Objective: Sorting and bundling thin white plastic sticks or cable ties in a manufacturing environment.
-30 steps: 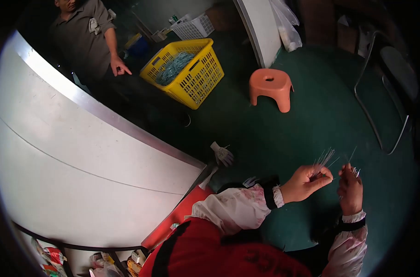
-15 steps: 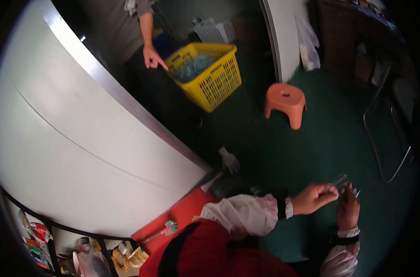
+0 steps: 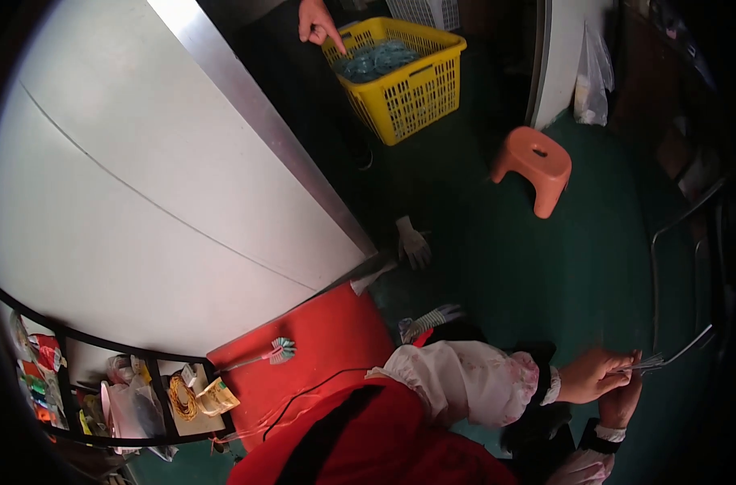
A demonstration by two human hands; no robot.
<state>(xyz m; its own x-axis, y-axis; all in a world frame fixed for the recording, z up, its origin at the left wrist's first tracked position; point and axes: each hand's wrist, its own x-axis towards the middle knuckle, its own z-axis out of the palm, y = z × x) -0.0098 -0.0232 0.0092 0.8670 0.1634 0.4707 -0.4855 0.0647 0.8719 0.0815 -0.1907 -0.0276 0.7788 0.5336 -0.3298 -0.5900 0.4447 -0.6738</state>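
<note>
At the lower right, my left hand (image 3: 588, 377) is closed, its fingers pinching a small bundle of thin, shiny, clear strips (image 3: 647, 364). The strips' free ends fan out to the right. Close against it, my right hand (image 3: 620, 406) sits partly behind the left one. Its fingertips close round the strips near where they leave my left hand. Some of the right fingers are hidden. What exactly the strips are is too small to tell.
Another person's hand (image 3: 318, 23) points into a yellow basket (image 3: 423, 99) of bluish clear material. An orange stool (image 3: 537, 158), white glove (image 3: 414, 242) and metal-framed chair (image 3: 657, 242) stand or lie on the green floor. A brush (image 3: 282, 350) lies on a red surface (image 3: 319, 323) beside a white panel (image 3: 166, 194).
My view has swung, shifting the basket upward in it. My hands have drawn together, the left now in front of the right, and the strips fan out to the right.
</note>
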